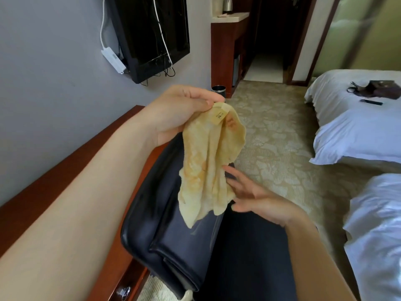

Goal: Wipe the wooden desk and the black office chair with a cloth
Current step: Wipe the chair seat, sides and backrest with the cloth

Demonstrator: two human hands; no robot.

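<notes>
wall television [152,33], two beds [355,127], handbag [377,89]

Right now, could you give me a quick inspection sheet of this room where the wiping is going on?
Surface: wooden desk along the wall, only a strip in view.
Job's things: cloth, yellowish, hanging above the black chair.
Clutter: dark bag and a slim dark object on a bed; dark container on the floor.
Hands: left hand pinches the cloth's top; right hand open, fingers at its lower edge.
Cables: white cable down the wall-mounted TV; power strip beside it.
Surroundings: white beds, patterned carpet, kettle on a far counter.
</notes>
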